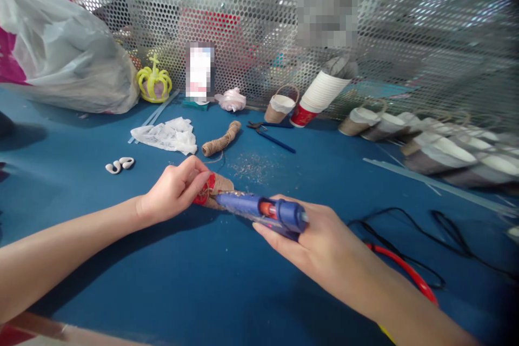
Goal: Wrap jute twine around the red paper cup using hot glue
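My left hand (178, 188) is closed on a red paper cup (204, 190) that is partly wrapped in brown twine. In my right hand (312, 232) is a blue hot glue gun (247, 204), its nozzle end against or just over the cup's side; the exact contact is hidden. From the cup a thin strand of twine leads back toward a twine bundle (221, 139) lying behind it. Crumbs of light debris (255, 166) are scattered on the blue table right of the bundle.
Blue-handled pliers (275, 138) lie beyond the debris. Stacked paper cups (320, 100), a small twine basket (279, 108) and several more baskets (441, 148) stand along the metal mesh. A black cable (405, 232) runs at right. White lace (166, 135) and a plastic bag (68, 48) are left.
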### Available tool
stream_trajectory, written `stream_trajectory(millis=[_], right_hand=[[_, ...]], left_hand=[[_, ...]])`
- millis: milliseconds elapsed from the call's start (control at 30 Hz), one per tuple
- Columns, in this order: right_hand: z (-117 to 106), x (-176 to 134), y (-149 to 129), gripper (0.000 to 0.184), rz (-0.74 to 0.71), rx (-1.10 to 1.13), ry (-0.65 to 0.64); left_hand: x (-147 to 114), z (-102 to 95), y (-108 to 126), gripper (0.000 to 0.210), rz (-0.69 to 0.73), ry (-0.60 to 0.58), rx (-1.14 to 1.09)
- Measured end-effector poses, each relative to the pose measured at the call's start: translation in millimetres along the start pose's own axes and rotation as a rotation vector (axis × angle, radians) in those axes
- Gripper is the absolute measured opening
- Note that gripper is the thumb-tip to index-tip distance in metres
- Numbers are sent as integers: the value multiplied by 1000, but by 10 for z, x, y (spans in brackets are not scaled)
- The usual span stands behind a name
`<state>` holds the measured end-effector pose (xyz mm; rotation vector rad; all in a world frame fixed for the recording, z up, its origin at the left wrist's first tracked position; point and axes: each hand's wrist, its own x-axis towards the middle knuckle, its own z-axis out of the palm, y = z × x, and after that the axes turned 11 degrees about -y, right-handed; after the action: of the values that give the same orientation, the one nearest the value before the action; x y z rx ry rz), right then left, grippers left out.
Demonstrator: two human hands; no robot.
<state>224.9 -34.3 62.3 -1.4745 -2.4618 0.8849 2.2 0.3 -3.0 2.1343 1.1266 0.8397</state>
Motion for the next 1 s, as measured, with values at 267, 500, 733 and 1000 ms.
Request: stream_trajectory(millis=[267, 500, 733, 1000], right_hand=[[-50, 48, 49, 19, 86, 75, 52], [-39, 91, 120, 26, 63, 68, 56], [-29, 139, 126, 24, 76, 128, 51], [-81, 248, 196, 16, 205, 298, 52]], left_hand=[[-11, 2, -19, 8, 106, 10, 28], [-27, 17, -53, 5, 197, 5, 37], [-46, 30, -60, 5, 219, 6, 62], [-30, 28, -55, 6, 278, -20, 69]])
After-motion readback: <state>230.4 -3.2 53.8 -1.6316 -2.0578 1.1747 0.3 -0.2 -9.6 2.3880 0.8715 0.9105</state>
